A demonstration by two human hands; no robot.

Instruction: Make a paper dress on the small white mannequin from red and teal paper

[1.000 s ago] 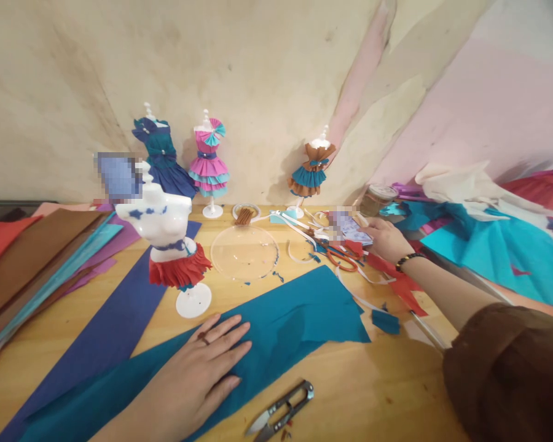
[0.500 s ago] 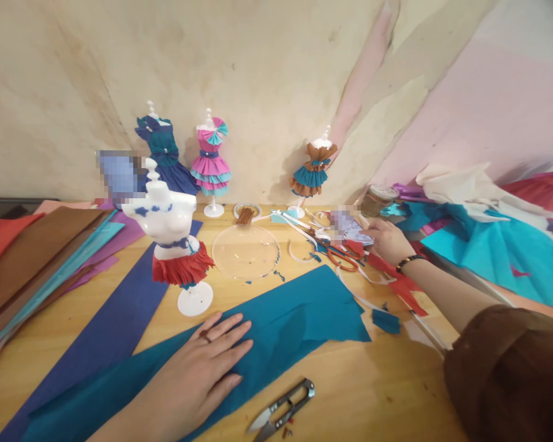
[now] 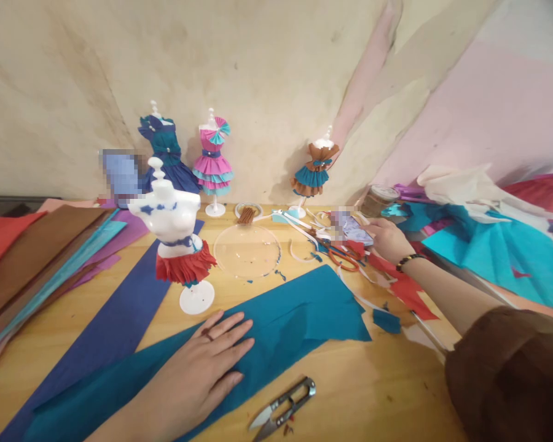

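My left hand (image 3: 207, 362) lies flat, fingers spread, on a long strip of teal crepe paper (image 3: 299, 307). At the back right, my right hand (image 3: 387, 240) has curled fingers at the edge of a flat, blurred bluish item (image 3: 348, 228); its fingertips are partly hidden. Just beyond my left hand stands a small white mannequin (image 3: 168, 209) wearing a gathered red skirt (image 3: 184, 263) and blue trim. Thread snips (image 3: 288, 405) rest on the table in front of the teal paper. Orange-handled scissors (image 3: 343, 258) lie near my right hand among scraps.
Three dressed mannequins, blue-green (image 3: 168, 150), pink (image 3: 213, 162) and brown-teal (image 3: 314, 170), stand against the wall. Folded papers (image 3: 41, 258) lie left, beside a dark blue strip (image 3: 105, 325). A clear round disc (image 3: 246, 252) lies mid-table. Turquoise paper (image 3: 493, 245) and a jar (image 3: 381, 199) are right.
The view has shifted very slightly, so things at the left sit a little further right. Both hands keep nearly the same positions.
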